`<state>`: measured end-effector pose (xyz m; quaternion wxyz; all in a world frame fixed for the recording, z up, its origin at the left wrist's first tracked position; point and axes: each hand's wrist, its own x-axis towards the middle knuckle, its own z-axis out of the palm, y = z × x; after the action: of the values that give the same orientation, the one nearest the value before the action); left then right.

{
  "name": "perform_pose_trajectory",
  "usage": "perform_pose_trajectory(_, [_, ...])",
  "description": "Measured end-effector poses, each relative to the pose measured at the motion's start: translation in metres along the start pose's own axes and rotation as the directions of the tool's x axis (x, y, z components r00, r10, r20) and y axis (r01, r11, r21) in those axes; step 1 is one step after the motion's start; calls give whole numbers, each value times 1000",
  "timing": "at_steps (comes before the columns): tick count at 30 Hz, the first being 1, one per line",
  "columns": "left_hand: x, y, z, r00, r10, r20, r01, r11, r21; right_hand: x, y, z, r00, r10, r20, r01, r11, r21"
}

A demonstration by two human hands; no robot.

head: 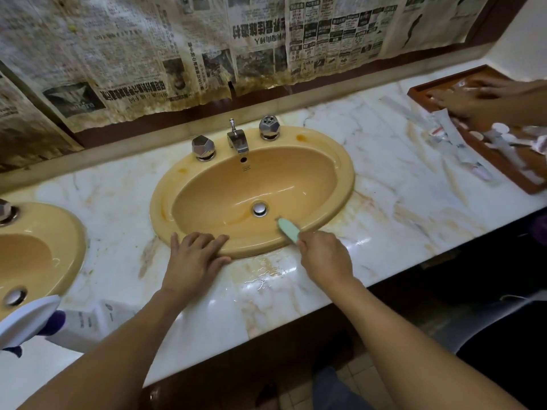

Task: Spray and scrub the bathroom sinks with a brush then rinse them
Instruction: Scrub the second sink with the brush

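A yellow oval sink (207, 173) is set in the marble counter at the centre, with a chrome faucet (237, 139), two chrome knobs and a chrome drain plug (260, 208). My right hand (324, 255) grips a pale green brush (288, 230) whose head lies against the basin's near right wall, close to the drain. My left hand (195, 258) rests flat on the sink's front rim, fingers spread. A second yellow sink (38, 241) sits at the left edge. A white spray bottle (38, 321) with a purple nozzle lies on the counter at lower left.
Another person's hand (473, 105) reaches into a brown tray (509, 170) of tubes and small items at the far right. Water pools on the counter (399, 202) in front of the sink. Stained newspaper (177, 54) covers the wall behind.
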<state>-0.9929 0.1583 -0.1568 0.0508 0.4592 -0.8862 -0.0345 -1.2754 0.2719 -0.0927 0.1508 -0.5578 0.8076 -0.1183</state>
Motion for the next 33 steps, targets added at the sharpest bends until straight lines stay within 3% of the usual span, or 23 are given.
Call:
perform_pose_trajectory(3, [15,8,-15,990,-12,144,5,999,50,-2,-16,8,998,-58,19,59,998,-16])
perform_pose_trajectory(6, [26,32,-16,969,-50,240,28,995,97,6,0,-1,1000,-20,16,21,999,-40])
perform_pose_trajectory(11, [17,37,-2,995,-45,89,38,996,80,30,54,-33,969,238,-65,-233,970,74])
perform_pose_trajectory(13, [16,40,2,998,-53,20,52,997,60,33,52,-33,971,228,-71,-222,972,81])
perform_pose_trajectory(17, [16,40,7,997,-44,-67,47,998,51,13,22,-10,999,47,-12,-46,999,2])
perform_pose_trajectory(20, [15,39,7,995,-50,-89,54,998,44,3,18,-3,994,103,-44,-88,962,257])
perform_pose_trajectory(22, [15,40,7,994,-55,-91,59,998,39,1,23,-7,956,294,-27,-238,822,518])
perform_pose_trajectory(25, [15,39,9,993,-53,-110,58,998,38,-13,30,-13,772,616,159,-445,344,827])
perform_pose_trajectory(27, [14,39,10,992,-48,-116,53,998,38,-25,26,-8,696,664,272,-471,137,871])
perform_pose_trajectory(29, [14,39,10,992,-50,-113,54,998,35,-33,10,3,694,628,352,-481,41,876])
perform_pose_trajectory(33, [14,40,9,992,-55,-116,58,998,22,-29,-19,20,701,596,391,-505,27,863])
